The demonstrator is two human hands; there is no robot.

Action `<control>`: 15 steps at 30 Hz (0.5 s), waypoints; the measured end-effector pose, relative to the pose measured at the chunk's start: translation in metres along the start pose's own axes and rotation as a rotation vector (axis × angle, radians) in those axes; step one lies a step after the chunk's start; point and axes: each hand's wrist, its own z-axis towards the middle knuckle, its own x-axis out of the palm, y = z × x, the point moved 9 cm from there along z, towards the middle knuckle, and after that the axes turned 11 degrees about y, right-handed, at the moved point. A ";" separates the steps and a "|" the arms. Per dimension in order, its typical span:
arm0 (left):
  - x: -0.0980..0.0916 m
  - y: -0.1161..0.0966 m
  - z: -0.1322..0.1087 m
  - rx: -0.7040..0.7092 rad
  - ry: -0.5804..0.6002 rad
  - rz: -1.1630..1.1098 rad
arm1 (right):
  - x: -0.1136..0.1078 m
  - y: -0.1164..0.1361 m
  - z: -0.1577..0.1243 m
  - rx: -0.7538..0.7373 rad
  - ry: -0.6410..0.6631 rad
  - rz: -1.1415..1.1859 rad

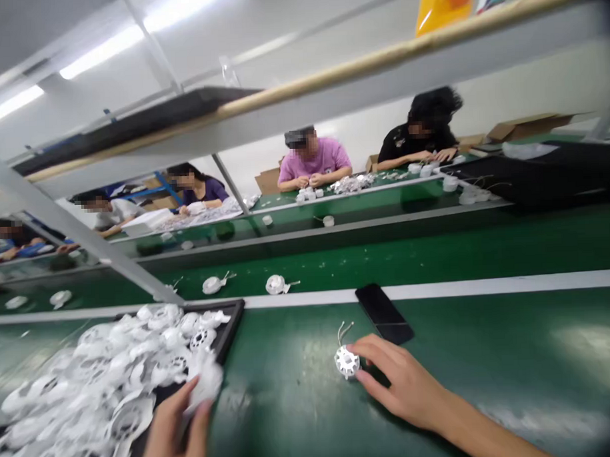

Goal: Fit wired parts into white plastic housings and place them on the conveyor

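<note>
Two hands in view: both the person's own, low over a green desk [495,375] crossed by a white stripe [487,285].

Left hand [169,436]: over the edge of a black tray [232,318] heaped with white moulded discs [105,375]; it holds a crumpled-looking white piece [206,385], partly hidden by the thumb and fingers [193,386].

Right hand [408,385]: resting low over the desk, its thumb and forefinger [362,346] on either side of a white slotted disc [346,362].

Finger state: left clenched on the white piece; right pinched lightly on the disc's rim, not released.

Disc position: on the desk just left of the right hand, two thin wires [344,332] rising from it, near a black smartphone [382,312] and well apart from the tray.

Beyond the stripe: two more white wired discs [275,284] lie on the green surface, a little apart from each other.

Co-workers: five seated people line the far side; one in a pink shirt [313,163] has both hands among small white parts, and one in a black shirt [417,141] has both hands on the far desk.

Overhead: a grey metal shelf [330,101] with a wood-toned edge crosses the upper view, and cardboard boxes [526,127] stand beyond the far desk.
</note>
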 end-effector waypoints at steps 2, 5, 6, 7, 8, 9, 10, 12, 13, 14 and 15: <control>0.063 -0.060 -0.022 -0.042 0.145 -0.390 | 0.003 0.001 -0.005 -0.003 0.012 0.022; 0.162 -0.142 -0.049 -0.039 0.457 -0.841 | 0.007 -0.007 -0.009 0.034 0.046 0.151; 0.186 -0.163 -0.056 -0.021 0.555 -0.940 | 0.006 -0.010 -0.010 0.042 0.031 0.215; 0.202 -0.179 -0.061 -0.002 0.631 -1.022 | 0.003 -0.014 -0.010 0.046 0.008 0.278; 0.211 -0.189 -0.064 0.014 0.679 -1.080 | -0.002 -0.017 -0.010 0.055 -0.020 0.331; 0.214 -0.192 -0.064 0.023 0.694 -1.112 | -0.008 -0.020 -0.010 0.068 -0.050 0.368; 0.212 -0.189 -0.060 0.028 0.681 -1.111 | -0.015 -0.024 -0.010 0.087 -0.075 0.384; 0.197 -0.169 -0.041 0.055 0.614 -0.964 | -0.032 -0.031 -0.008 0.152 -0.089 0.337; 0.186 -0.154 -0.028 0.091 0.569 -0.807 | -0.042 -0.035 -0.007 0.201 -0.073 0.269; 0.174 -0.139 -0.013 0.145 0.520 -0.606 | -0.051 -0.042 -0.007 0.261 -0.044 0.173; 0.163 -0.125 0.002 0.210 0.473 -0.376 | -0.060 -0.050 -0.008 0.329 0.002 0.057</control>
